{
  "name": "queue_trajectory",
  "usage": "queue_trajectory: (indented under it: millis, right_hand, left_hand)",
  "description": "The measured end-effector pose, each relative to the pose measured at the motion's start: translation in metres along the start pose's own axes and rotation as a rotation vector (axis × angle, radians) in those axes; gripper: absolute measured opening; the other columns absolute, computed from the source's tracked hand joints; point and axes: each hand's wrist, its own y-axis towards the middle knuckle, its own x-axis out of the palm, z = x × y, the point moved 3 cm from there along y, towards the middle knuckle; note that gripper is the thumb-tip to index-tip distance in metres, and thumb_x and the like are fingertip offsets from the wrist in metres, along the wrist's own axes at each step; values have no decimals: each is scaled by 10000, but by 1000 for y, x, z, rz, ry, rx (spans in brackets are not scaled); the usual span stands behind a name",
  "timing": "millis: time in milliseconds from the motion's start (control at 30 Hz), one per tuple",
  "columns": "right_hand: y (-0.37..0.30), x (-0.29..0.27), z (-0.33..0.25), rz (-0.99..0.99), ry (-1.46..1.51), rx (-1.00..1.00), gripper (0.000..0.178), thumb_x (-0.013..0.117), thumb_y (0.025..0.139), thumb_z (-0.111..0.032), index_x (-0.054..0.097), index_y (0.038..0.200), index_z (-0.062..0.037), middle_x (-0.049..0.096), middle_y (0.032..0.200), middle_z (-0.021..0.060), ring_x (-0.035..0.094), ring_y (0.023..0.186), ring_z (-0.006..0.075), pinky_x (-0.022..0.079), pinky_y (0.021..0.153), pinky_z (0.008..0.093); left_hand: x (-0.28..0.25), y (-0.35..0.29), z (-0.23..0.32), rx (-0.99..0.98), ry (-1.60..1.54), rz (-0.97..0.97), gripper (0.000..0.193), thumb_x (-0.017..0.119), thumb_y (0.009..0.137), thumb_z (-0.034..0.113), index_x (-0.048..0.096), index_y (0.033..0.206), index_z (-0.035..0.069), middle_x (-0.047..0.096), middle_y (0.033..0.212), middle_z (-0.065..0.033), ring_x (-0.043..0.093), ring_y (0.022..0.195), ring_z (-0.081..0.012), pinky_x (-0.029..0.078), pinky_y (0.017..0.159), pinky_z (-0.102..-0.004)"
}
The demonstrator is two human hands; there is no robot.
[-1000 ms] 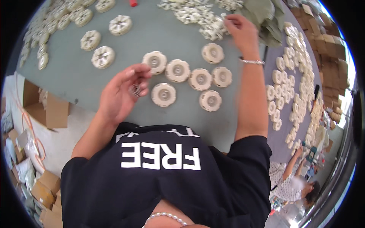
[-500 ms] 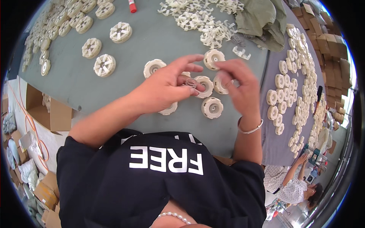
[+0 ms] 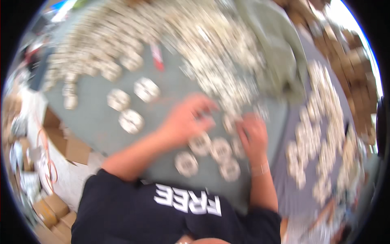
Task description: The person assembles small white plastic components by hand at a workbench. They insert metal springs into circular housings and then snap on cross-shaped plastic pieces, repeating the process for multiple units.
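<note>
The picture is smeared by motion. My left hand (image 3: 185, 120) reaches over the grey-green table (image 3: 97, 134), fingers curled toward my right hand (image 3: 254, 136), which lies a short way to its right. Between and just below them lies a cluster of round white flower-shaped discs (image 3: 221, 148), with another disc (image 3: 187, 162) nearer to me. The blur hides whether either hand holds a piece. A bracelet circles my right wrist (image 3: 260, 167).
Three more discs (image 3: 131, 120) lie to the left, and a red stick-shaped object (image 3: 157, 57) farther back. A heap of white parts (image 3: 227, 61) and green cloth (image 3: 276, 53) fill the far side. Rows of discs (image 3: 321, 122) line the right. Cardboard boxes (image 3: 75, 148) stand at left.
The view has swung and blurred. My hands, joined over a small piece half a second ago, have drawn slightly apart above the disc cluster.
</note>
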Motion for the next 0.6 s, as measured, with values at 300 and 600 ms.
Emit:
queue_trajectory:
  millis: [300,600]
  right_hand:
    - [25,-12,16,55,90,121,318,831,829,-139,735,1118,-47,686,1227,169,624,1184,388,484,1037,482]
    - [72,25,86,6,-72,165,264,828,865,-147,763,1115,-90,654,1248,157,671,1055,357,557,882,422]
  left_hand:
    - [-105,5,50,383,101,574,266,867,825,190,667,978,106,677,1177,-68,653,1122,-229,456,1099,-436]
    - [-256,-60,207,802,483,837,217,601,990,236,680,1076,54,678,1183,-104,642,1071,-203,489,997,-379]
